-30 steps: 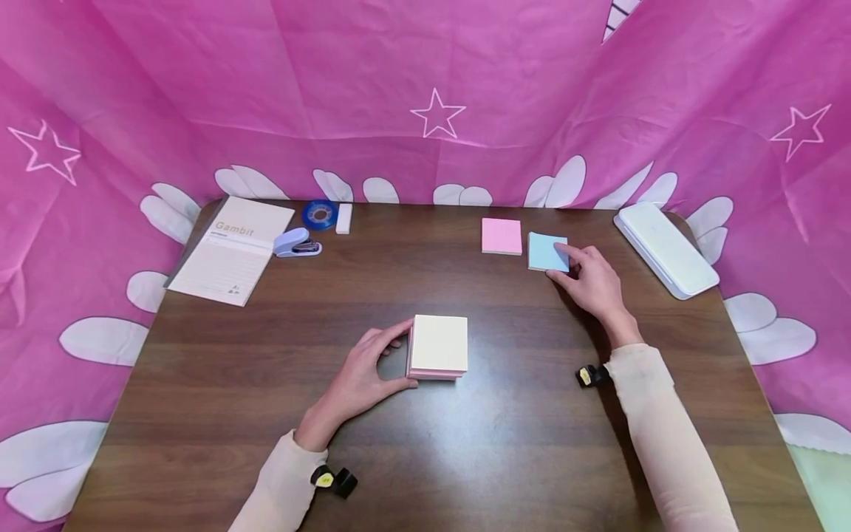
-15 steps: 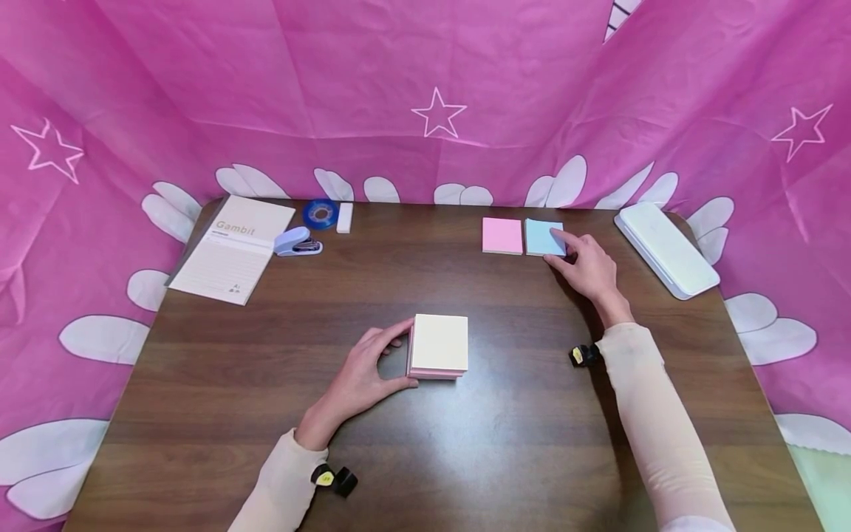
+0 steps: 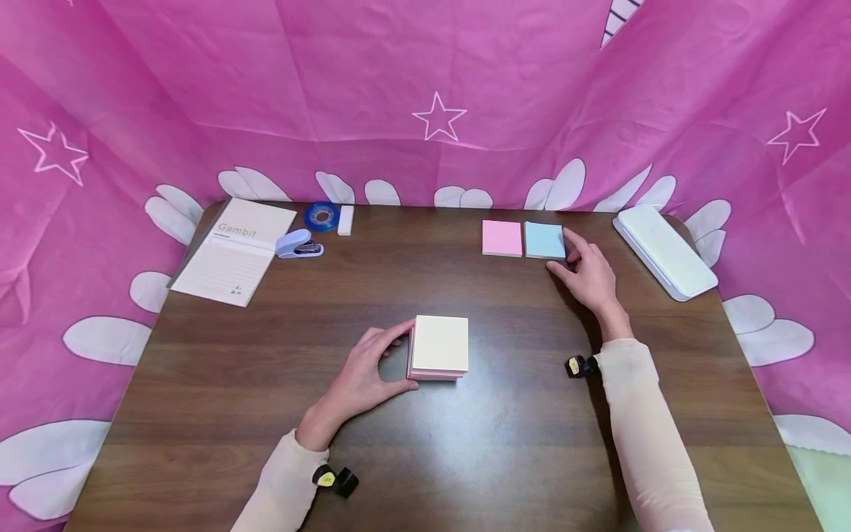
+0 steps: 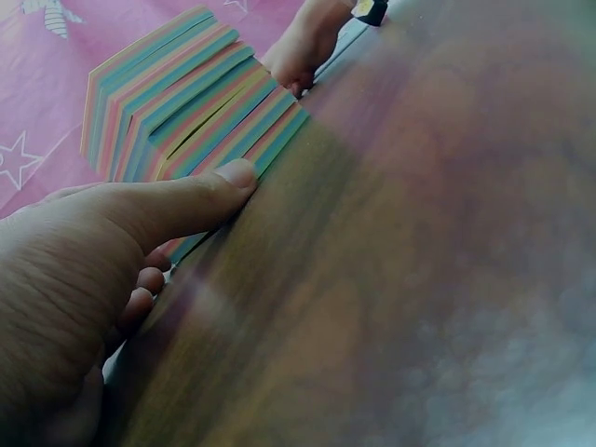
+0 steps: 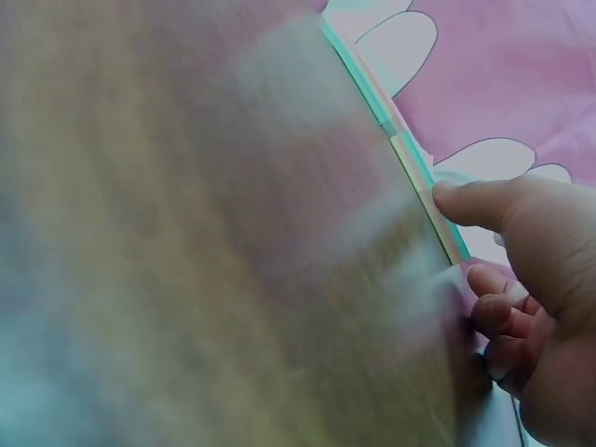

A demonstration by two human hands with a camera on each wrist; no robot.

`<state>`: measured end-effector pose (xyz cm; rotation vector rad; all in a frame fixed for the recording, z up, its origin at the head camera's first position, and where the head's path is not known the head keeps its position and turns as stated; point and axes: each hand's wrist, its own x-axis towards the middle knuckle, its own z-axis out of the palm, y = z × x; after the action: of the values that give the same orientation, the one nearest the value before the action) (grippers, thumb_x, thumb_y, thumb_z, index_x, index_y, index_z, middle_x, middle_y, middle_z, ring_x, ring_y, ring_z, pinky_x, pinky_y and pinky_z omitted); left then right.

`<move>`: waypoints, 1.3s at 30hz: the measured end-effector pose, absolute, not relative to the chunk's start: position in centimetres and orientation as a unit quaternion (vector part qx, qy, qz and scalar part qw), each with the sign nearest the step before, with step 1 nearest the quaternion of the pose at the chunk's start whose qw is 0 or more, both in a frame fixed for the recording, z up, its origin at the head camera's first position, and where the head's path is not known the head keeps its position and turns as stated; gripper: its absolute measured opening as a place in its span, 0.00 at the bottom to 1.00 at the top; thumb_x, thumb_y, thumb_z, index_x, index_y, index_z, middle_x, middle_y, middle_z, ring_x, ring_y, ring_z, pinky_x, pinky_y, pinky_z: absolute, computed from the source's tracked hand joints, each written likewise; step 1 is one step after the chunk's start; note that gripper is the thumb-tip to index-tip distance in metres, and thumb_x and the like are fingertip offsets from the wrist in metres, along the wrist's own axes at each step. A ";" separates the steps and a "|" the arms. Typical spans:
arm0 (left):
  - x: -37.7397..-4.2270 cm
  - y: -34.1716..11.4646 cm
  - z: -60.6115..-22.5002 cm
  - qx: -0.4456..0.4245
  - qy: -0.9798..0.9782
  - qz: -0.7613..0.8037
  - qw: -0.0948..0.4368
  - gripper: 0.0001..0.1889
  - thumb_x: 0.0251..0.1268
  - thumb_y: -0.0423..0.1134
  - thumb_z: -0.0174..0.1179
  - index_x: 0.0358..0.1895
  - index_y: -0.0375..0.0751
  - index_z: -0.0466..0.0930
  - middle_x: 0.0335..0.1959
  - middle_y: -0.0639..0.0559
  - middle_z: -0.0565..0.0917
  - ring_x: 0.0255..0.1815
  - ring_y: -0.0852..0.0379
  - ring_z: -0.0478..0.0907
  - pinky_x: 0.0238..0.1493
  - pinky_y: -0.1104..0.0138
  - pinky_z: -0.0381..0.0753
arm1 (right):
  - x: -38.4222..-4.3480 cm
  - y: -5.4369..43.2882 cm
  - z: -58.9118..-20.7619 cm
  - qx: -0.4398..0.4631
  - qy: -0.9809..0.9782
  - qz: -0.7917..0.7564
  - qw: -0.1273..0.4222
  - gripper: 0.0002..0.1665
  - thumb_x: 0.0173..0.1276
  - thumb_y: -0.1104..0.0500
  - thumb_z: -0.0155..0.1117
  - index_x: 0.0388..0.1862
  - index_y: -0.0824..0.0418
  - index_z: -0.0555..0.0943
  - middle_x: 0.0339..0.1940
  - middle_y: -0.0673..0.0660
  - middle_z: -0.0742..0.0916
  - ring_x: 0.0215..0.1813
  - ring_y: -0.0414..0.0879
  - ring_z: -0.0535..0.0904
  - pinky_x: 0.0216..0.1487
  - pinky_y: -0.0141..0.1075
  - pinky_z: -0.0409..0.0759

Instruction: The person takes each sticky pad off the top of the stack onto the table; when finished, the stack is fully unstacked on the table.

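Observation:
A tall square stack of sticky note pads [image 3: 441, 343], cream on top, stands mid-table. My left hand [image 3: 362, 373] holds its left side, thumb at the near edge and index finger at the far edge. In the left wrist view, the stack [image 4: 186, 102] shows many coloured layers, with the thumb lying against them. Farther back, a blue sticky note pad [image 3: 544, 240] lies just right of a pink sticky note pad [image 3: 501, 238]. At the blue pad's right side is my right hand [image 3: 592, 277], index finger and thumb spread around its near right corner.
A Gambit notebook [image 3: 233, 251] lies at the back left, with a lilac stapler [image 3: 298, 244] at its edge. Beyond are a blue tape roll [image 3: 322, 216] and a white eraser [image 3: 345, 220]. A white case [image 3: 665, 251] sits at the back right. Pink curtain surrounds the table.
The blue pad has moved back and slightly left, in line beside the pink pad. My right index finger has come off its top to its right side. My left hand has stayed put.

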<state>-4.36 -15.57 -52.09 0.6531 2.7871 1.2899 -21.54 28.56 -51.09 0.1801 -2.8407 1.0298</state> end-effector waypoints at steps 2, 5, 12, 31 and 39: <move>-4.3 -15.6 -52.1 0.208 0.889 0.408 0.000 0.57 0.51 0.42 0.91 0.86 0.52 0.69 0.72 0.53 0.84 0.60 0.52 0.77 0.58 0.55 0.82 | -21.3 28.7 -51.4 0.050 -0.927 0.367 0.056 0.46 0.76 0.49 0.78 0.87 0.57 0.70 0.47 0.62 0.81 0.47 0.56 0.76 0.49 0.46 0.70; -4.3 -15.6 -52.2 0.205 0.890 0.407 -0.002 0.57 0.51 0.42 0.91 0.86 0.53 0.69 0.72 0.54 0.84 0.59 0.53 0.76 0.58 0.55 0.82 | -20.6 28.5 -51.1 0.049 -0.920 0.385 0.055 0.46 0.76 0.49 0.77 0.87 0.58 0.69 0.46 0.61 0.80 0.46 0.55 0.75 0.49 0.43 0.70; -4.2 -15.8 -52.4 0.198 0.889 0.413 -0.006 0.57 0.50 0.42 0.91 0.86 0.55 0.70 0.69 0.55 0.85 0.57 0.55 0.76 0.56 0.57 0.83 | -18.0 26.0 -48.3 0.082 -0.913 0.392 0.081 0.39 0.78 0.60 0.76 0.83 0.63 0.73 0.45 0.66 0.81 0.43 0.56 0.76 0.46 0.40 0.71; -4.2 -15.7 -52.5 0.195 0.888 0.417 -0.003 0.57 0.50 0.42 0.92 0.86 0.57 0.70 0.68 0.54 0.85 0.56 0.55 0.77 0.56 0.57 0.83 | -10.6 17.8 -44.9 0.266 -0.853 0.439 0.092 0.27 0.69 0.62 0.82 0.67 0.63 0.87 0.30 0.48 0.81 0.30 0.42 0.73 0.33 0.31 0.69; -4.3 -15.5 -52.2 0.191 0.888 0.419 0.005 0.56 0.51 0.42 0.91 0.86 0.56 0.70 0.69 0.54 0.85 0.56 0.55 0.77 0.56 0.55 0.83 | -8.2 15.4 -44.3 0.303 -0.867 0.392 0.052 0.35 0.64 0.54 0.87 0.70 0.57 0.87 0.29 0.44 0.80 0.29 0.41 0.72 0.33 0.35 0.70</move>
<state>-4.26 -15.48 -52.17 0.5990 2.7805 1.3126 -8.22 15.42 -44.25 0.9204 -2.6387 1.1916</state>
